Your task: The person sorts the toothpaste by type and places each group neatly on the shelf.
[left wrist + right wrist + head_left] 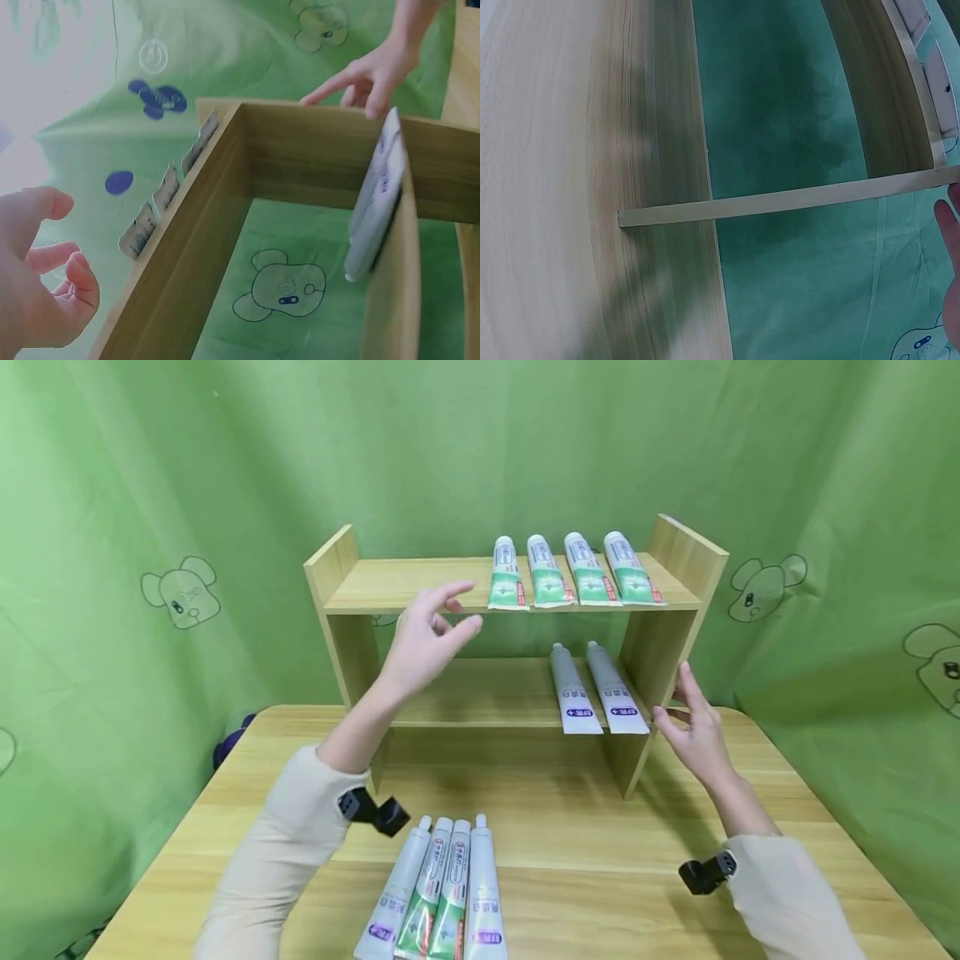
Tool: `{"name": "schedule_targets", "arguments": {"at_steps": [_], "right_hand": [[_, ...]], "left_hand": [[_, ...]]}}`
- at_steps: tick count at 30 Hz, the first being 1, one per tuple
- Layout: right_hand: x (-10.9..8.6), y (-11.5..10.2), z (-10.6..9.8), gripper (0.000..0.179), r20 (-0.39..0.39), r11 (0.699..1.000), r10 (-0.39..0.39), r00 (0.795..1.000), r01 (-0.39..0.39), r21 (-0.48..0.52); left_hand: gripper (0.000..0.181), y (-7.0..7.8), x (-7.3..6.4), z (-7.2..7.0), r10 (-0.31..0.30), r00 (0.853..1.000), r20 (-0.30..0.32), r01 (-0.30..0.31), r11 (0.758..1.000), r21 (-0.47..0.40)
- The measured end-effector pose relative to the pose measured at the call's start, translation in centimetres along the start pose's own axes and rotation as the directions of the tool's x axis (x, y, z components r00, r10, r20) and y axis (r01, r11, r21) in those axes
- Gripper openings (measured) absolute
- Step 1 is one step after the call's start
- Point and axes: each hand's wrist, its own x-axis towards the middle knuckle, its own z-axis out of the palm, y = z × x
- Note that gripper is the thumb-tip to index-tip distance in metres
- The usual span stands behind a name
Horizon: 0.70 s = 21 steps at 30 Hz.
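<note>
My left hand (422, 642) is raised in front of the upper shelf board (420, 583), left of several green-and-white toothpaste tubes (550, 578) lying in a row there. Its fingers and thumb are apart, with nothing between them. At the wooden rack's right side panel (660, 647), my right hand (697, 735) has its fingers extended along the outer face and its thumb by the front edge. The left wrist view shows those right fingertips right at the panel. Two white-and-purple toothpaste tubes (594, 693) lie on the lower board, close to that panel.
Several more tubes lie side by side on the wooden table (585, 893) in front of the rack: white-and-purple tubes (486, 893) on the outside, green-and-white tubes (450, 893) between them. A green curtain (480, 452) with cartoon mouse heads hangs behind the rack.
</note>
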Motion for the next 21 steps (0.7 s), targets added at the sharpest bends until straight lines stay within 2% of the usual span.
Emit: {"name": "schedule_targets", "arguments": {"at_steps": [5, 8, 12, 21], "right_hand": [[-0.3, -0.5, -0.1, 0.088, 0.008, 1.000, 0.003, 1.000, -0.003, 0.003], [-0.3, -1.0, -0.2, 0.087, 0.009, 1.000, 0.000, 1.000, 0.000, 0.013], [-0.2, -0.7, -0.1, 0.087, 0.019, 1.000, 0.007, 1.000, -0.007, 0.009], [0.3, 0.1, 0.1, 0.085, 0.015, 1.000, -0.004, 1.000, 0.004, 0.010]], "left_hand": [[0.044, -1.0, -3.8, 0.0, 0.074, 0.995, 0.073, -0.074, 0.997, 0.001], [0.043, -1.8, -5.6, -0.1, 0.084, 0.988, 0.129, -0.086, 0.996, 0.007], [0.040, -2.9, -7.1, -0.4, 0.055, 0.984, 0.171, -0.061, 0.998, 0.031], [0.041, -6.0, -9.2, -1.5, -0.066, 0.975, 0.210, 0.063, 0.998, 0.023]]}}
